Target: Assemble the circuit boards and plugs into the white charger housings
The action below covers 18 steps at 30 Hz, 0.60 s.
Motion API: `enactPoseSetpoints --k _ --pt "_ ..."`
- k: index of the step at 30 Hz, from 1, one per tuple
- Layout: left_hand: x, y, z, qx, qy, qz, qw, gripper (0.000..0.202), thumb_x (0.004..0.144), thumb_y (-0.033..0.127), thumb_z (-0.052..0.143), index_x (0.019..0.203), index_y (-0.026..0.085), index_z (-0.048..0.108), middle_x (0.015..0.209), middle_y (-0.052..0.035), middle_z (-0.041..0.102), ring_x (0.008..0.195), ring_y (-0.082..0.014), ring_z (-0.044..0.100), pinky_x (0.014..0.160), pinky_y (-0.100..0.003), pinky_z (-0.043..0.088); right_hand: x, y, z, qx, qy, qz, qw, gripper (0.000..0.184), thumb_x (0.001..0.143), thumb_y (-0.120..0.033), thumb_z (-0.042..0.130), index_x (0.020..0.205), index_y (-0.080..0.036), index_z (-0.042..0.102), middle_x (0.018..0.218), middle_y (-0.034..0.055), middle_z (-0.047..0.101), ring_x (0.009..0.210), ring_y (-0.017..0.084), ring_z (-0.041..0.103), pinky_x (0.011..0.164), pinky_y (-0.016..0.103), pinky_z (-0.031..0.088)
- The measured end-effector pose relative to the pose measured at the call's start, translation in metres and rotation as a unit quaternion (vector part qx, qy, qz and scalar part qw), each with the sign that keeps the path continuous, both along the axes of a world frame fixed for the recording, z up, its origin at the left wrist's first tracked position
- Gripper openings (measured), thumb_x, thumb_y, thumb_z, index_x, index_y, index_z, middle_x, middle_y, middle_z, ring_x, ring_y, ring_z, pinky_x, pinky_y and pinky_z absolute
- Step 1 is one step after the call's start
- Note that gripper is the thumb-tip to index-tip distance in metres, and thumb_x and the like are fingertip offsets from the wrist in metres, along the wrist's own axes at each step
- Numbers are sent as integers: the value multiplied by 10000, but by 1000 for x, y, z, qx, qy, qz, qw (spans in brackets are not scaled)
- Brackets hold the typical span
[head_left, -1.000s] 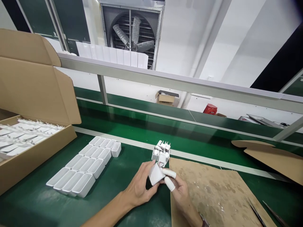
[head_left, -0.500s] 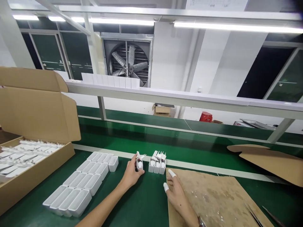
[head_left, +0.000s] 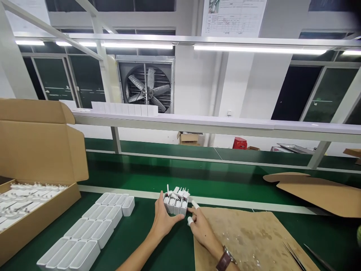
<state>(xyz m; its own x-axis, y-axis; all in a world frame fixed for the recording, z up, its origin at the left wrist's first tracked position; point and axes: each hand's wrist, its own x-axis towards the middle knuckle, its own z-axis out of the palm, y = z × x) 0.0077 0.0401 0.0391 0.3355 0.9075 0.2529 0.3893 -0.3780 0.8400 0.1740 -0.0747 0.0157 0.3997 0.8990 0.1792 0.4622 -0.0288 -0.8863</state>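
A row of several small white plastic trays [head_left: 177, 209] stands on the green bench, each filled with white parts. Pronged white pieces stick up from their tops. My left hand [head_left: 164, 220] grips the row at its left end, with the thumb across the front and the fingers behind. Beside the right end is my right hand [head_left: 203, 227], fingers apart and holding nothing; a fingertip reaches close to the last tray, and I cannot tell whether it touches. White finger cots [head_left: 195, 204] cover two of its fingertips.
More white trays [head_left: 91, 259], empty, stand in rows at left. An open cardboard box [head_left: 66, 201] of white parts is beyond them. Stained brown cardboard [head_left: 239, 233] lies at right, with tweezers [head_left: 295, 256] on it. Another cardboard piece [head_left: 316, 194] lies farther back.
The single filled tray in my left hand has moved right and now stands against the other filled ones. My right hand has come closer to the row. The camera view has tilted up.
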Motion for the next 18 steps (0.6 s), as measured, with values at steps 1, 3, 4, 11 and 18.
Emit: enactPoseSetpoints --k 1,3,4,11,18 --pt "2 -2 1 6 19 20 1000 1401 572 597 863 1636 129 82 1565 -240 340 1523 -445 332 1239 -599 326 0 -2 1 -3 -7 6 1000 604 853 -268 577 1453 -206 566 1075 81 746 873 243 680 882 363 541" --pt "7 -3 3 18 59 54 997 1444 572 643 864 1643 125 45 1571 -254 323 1522 -468 313 1226 -626 321 1 -6 2 -8 -25 18 1000 524 859 -257 568 1378 -233 636 1043 69 743 887 247 681 871 360 530" --pt "10 -3 3 22 74 68 995 1460 577 663 862 1645 124 25 1571 -260 314 1519 -476 309 1216 -632 327 1 -7 3 -10 -35 22 999 491 862 -254 562 1343 -242 662 1042 67 739 892 250 681 864 364 523" --pt "24 -7 -3 83 116 126 982 1266 647 436 853 1620 190 82 1491 -216 359 1420 -447 414 1152 -581 402 3 -5 0 -25 -61 23 998 489 863 -241 525 1335 -231 651 949 51 695 832 233 665 751 339 488" --pt "53 42 16 102 136 167 971 1183 663 446 834 1612 181 178 1420 -202 400 1386 -428 449 1149 -564 412 3 -1 2 -32 -55 -8 998 448 836 -212 512 1257 -192 665 948 70 709 875 253 688 844 378 507"
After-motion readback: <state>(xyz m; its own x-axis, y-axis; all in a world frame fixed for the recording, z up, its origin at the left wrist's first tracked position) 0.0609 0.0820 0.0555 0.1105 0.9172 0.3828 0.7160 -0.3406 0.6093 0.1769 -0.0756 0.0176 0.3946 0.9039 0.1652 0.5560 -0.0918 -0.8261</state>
